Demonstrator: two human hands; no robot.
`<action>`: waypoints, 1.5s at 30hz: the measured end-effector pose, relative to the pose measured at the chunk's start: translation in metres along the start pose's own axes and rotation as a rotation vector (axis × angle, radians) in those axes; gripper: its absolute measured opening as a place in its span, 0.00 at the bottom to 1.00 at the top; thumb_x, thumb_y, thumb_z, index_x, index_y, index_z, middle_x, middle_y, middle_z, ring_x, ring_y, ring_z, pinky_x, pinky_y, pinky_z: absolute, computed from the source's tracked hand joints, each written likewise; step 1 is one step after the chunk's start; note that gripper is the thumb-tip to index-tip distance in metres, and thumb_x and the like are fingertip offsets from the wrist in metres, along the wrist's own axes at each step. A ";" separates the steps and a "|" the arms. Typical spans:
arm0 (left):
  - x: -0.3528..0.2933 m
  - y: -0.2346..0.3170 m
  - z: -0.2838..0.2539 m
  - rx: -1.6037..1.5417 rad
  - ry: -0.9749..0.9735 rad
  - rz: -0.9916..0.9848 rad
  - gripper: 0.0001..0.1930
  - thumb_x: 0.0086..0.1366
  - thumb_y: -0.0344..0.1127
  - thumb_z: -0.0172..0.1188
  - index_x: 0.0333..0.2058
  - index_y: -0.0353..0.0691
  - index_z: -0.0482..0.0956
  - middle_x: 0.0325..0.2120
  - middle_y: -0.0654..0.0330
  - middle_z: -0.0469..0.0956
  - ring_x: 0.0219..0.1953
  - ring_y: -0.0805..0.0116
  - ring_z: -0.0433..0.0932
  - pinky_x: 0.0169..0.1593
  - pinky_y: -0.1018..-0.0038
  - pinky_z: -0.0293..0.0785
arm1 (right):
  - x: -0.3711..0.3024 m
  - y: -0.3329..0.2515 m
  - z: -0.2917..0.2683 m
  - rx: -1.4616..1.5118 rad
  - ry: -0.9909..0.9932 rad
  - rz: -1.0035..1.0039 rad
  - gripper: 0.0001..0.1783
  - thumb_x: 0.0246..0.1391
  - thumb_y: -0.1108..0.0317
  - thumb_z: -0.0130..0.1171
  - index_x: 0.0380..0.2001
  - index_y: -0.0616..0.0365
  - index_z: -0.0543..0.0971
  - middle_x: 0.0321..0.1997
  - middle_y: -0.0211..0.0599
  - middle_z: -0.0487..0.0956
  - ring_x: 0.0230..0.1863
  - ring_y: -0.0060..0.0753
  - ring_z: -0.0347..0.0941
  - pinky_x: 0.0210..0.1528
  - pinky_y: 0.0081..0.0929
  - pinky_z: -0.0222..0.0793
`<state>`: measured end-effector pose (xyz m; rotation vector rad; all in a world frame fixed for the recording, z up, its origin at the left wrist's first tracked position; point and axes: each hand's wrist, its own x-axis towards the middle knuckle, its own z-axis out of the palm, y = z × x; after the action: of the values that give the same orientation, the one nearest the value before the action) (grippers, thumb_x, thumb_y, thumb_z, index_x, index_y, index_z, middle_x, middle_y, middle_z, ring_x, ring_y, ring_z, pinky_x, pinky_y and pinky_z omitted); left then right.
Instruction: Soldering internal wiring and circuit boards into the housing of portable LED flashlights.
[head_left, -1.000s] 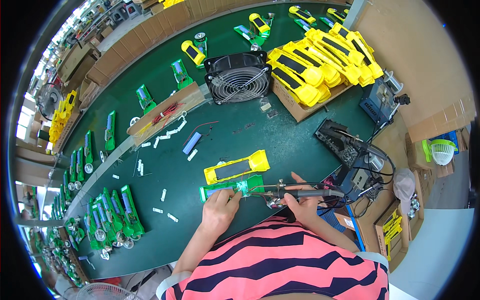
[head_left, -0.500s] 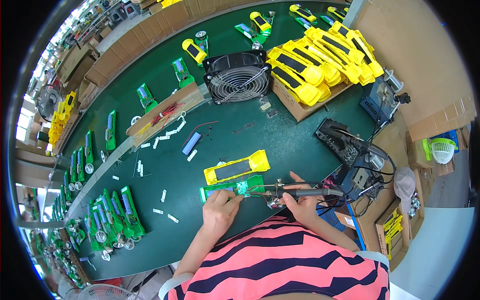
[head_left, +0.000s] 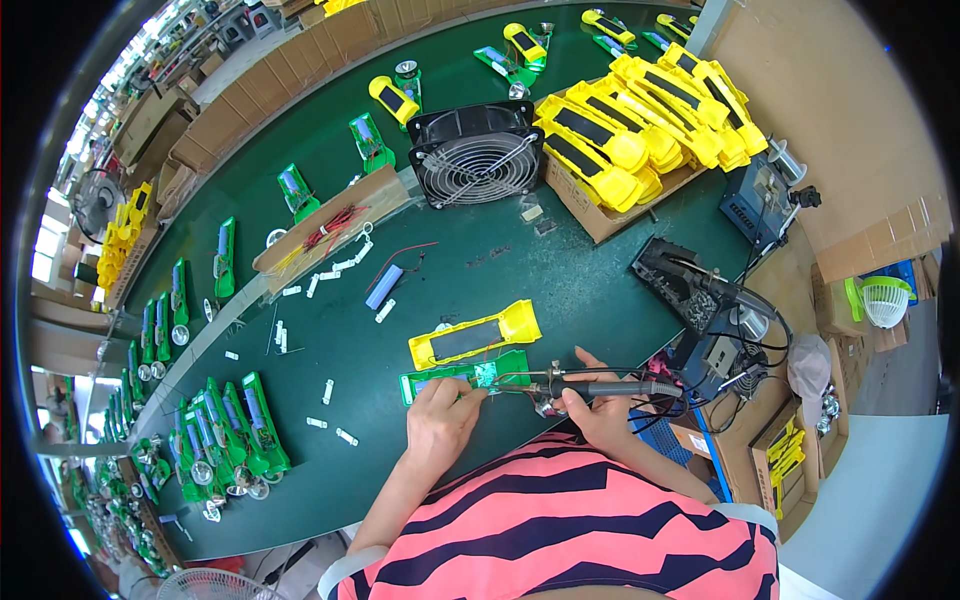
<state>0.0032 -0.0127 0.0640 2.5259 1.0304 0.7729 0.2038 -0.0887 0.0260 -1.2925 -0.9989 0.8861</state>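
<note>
My right hand point(head_left: 600, 410) is closed round the dark handle of a soldering iron point(head_left: 600, 387), whose thin metal end points left toward a small green circuit board point(head_left: 486, 374). That board sits in a green plastic lamp housing point(head_left: 515, 364), lying flat on the table before me. My left hand point(head_left: 440, 415) rests over the housing's near side, thumb and fingers pinched at the board's edge; what they pinch is hidden. Just beyond lies a yellow casing point(head_left: 518, 322) with a dark panel and thin wires running to the board. A round lamp reflector point(head_left: 545, 407) shows beneath the iron.
A black fan point(head_left: 475, 165) stands ahead, beside a carton heaped with yellow casings point(head_left: 600, 135). At right are an iron stand point(head_left: 680, 285) and a soldering station point(head_left: 720, 355). A blue battery cell point(head_left: 384, 287), white strips and grouped green housings point(head_left: 255, 425) lie leftward.
Green housings and yellow casings along the far strip have shifted slightly rightward and away. My hands have barely moved; the soldering iron has shifted a little at the board.
</note>
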 end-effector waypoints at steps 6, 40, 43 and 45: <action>0.000 0.000 0.000 0.001 0.005 0.005 0.10 0.41 0.24 0.60 0.28 0.40 0.78 0.23 0.63 0.69 0.25 0.66 0.69 0.26 0.72 0.67 | -0.002 -0.001 -0.001 0.054 -0.016 0.013 0.10 0.44 0.76 0.56 0.33 0.64 0.72 0.19 0.31 0.77 0.29 0.22 0.73 0.59 0.44 0.50; -0.013 -0.045 -0.005 0.132 0.337 -0.460 0.12 0.44 0.21 0.53 0.31 0.40 0.74 0.30 0.54 0.67 0.29 0.59 0.70 0.32 0.67 0.69 | 0.052 -0.026 -0.060 0.069 0.169 -0.294 0.14 0.49 0.79 0.50 0.42 0.70 0.68 0.51 0.54 0.66 0.26 0.33 0.75 0.25 0.20 0.72; -0.054 -0.038 0.006 0.087 0.460 -0.212 0.16 0.41 0.20 0.55 0.33 0.36 0.67 0.39 0.47 0.67 0.43 0.50 0.68 0.45 0.62 0.66 | 0.088 -0.037 -0.080 -0.023 0.214 -0.467 0.17 0.51 0.79 0.50 0.46 0.69 0.65 0.35 0.47 0.75 0.27 0.32 0.76 0.26 0.20 0.72; -0.057 -0.029 0.001 -0.113 0.174 -0.197 0.22 0.41 0.24 0.58 0.37 0.37 0.61 0.46 0.44 0.64 0.51 0.45 0.63 0.53 0.58 0.60 | 0.121 -0.053 -0.086 -0.260 0.319 -0.568 0.15 0.50 0.76 0.53 0.42 0.66 0.67 0.26 0.41 0.77 0.27 0.29 0.75 0.40 0.29 0.69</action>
<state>-0.0466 -0.0334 0.0290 2.2531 1.2322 0.9756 0.3240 -0.0091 0.0887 -1.2182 -1.1618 0.1136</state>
